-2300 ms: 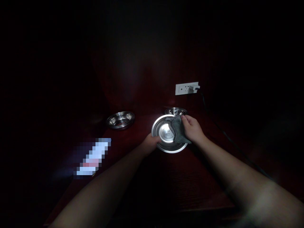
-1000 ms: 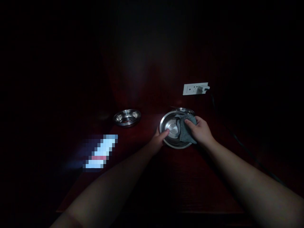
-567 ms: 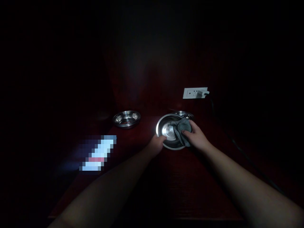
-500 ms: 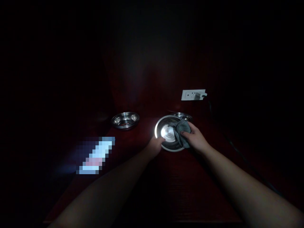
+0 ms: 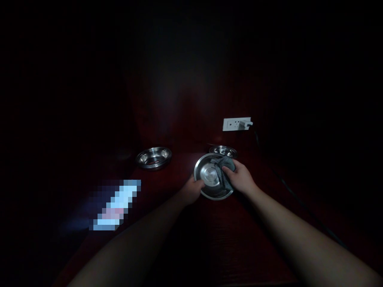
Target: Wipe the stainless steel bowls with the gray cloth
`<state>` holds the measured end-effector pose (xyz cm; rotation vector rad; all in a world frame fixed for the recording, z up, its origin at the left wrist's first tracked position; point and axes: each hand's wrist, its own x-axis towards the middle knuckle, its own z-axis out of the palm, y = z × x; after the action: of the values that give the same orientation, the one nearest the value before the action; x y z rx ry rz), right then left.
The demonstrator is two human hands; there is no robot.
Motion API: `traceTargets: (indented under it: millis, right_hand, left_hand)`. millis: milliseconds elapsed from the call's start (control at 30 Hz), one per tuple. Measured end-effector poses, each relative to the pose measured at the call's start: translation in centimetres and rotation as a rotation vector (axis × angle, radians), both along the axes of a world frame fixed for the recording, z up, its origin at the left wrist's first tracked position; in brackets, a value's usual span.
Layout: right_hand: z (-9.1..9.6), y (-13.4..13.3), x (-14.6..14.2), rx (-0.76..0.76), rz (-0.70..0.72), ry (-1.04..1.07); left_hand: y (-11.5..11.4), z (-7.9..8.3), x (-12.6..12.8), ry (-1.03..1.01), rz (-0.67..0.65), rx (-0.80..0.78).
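Note:
A shiny steel bowl (image 5: pixel 209 174) is tilted toward me between my hands, its inside showing. My left hand (image 5: pixel 192 190) grips its left rim, thumb over the edge. A dark grey-green cloth (image 5: pixel 225 167) lies against the bowl's right inner side and rim. My right hand (image 5: pixel 241 176) is closed on that cloth with the thumb on top; the fingers behind are hidden. Just behind the held bowl, another steel bowl (image 5: pixel 223 150) sits on the dark red table (image 5: pixel 239 235), partly covered.
Steel bowls, seemingly stacked (image 5: pixel 153 158), stand on the left. A bright pixelated patch (image 5: pixel 115 207) lies at the table's left side. On the back wall is a white socket (image 5: pixel 237 124) with a plug, and a dark cable (image 5: pixel 293 193) runs down the right side.
The view has shifted, so the fixed things sit slightly lower and further left. Both hands keep their holds; the cloth and right hand have shifted slightly on the bowl's right side.

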<state>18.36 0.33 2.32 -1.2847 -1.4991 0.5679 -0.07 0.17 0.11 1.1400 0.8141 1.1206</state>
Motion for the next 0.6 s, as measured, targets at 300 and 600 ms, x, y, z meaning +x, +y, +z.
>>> traceTargets:
  millis: [300, 600]
  right_hand:
    - [1.0, -0.8, -0.2, 0.209, -0.171, -0.178]
    - [1.0, -0.6, -0.3, 0.172, -0.166, -0.151]
  left_hand:
    - [-1.0, 1.1, -0.4, 0.009, -0.151, 0.112]
    - [-2.1, 1.8, -0.5, 0.033, -0.165, 0.100]
